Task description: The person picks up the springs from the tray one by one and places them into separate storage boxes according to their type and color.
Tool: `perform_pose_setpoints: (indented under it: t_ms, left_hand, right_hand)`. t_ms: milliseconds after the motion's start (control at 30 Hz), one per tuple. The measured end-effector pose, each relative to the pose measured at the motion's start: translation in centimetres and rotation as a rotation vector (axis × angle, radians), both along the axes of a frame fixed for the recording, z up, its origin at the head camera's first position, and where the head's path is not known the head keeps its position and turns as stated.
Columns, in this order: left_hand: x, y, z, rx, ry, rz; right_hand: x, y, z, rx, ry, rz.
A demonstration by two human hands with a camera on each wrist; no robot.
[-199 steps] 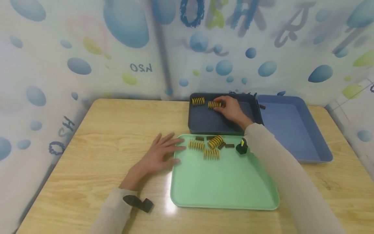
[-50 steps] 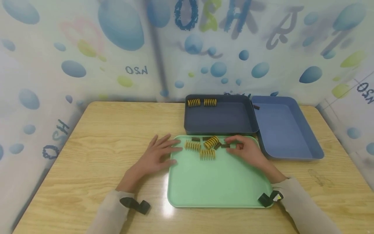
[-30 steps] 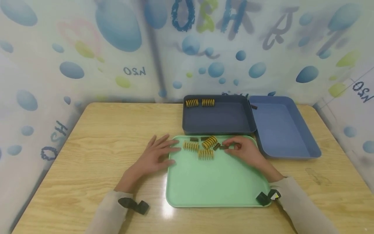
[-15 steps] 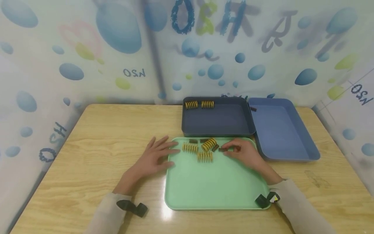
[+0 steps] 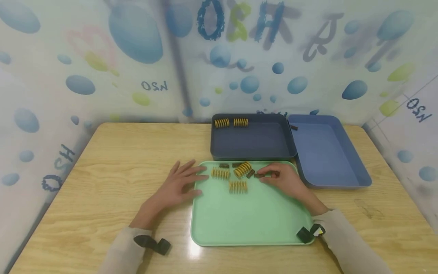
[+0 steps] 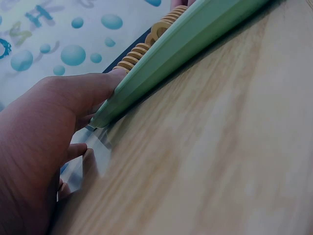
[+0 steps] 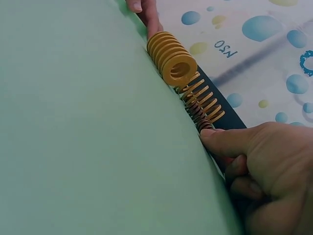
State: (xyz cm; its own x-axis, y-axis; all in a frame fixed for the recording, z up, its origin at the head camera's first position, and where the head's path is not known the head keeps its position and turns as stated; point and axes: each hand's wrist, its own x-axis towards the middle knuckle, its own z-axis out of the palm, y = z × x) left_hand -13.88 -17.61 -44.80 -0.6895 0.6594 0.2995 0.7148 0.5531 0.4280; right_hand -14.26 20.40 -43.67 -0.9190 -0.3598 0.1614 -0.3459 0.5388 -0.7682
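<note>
Your right fingers (image 5: 272,167) have closed, pinching the small brown coil spring (image 5: 258,176) below frame center: grasped, unlifted. Left fingers (image 5: 195,178) released.

A wood-grain table (image 5: 137,140) bears a green tray (image 5: 253,217); behind it, a dark tray (image 5: 253,140); at right, a blue tray (image 5: 326,156).

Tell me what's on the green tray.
Three yellow springs and four small dark springs are visible on the green tray. The right hand pinches one dark spring by its end and covers part of the far right corner; anything beneath cannot be seen.
</note>
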Motion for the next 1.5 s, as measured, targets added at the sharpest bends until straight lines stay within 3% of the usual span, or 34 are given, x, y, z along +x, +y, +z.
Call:
perform_pose_setpoints:
  t_ms: [800,1133,1500]
  left_hand:
    - [0.0,-0.1,-0.2,-0.001,-0.004,-0.003]
    - [0.0,-0.1,0.1,-0.011,-0.008,-0.001]
    - [0.0,-0.1,0.1,0.003,-0.007,-0.003]
  right_hand:
    - [0.1,0.0,0.3,0.018,-0.031,-0.012]
    - [0.3,-0.1,1.1,-0.003,-0.097,-0.035]
    - [0.4,0.7,2.6,-0.066,-0.086,-0.015]
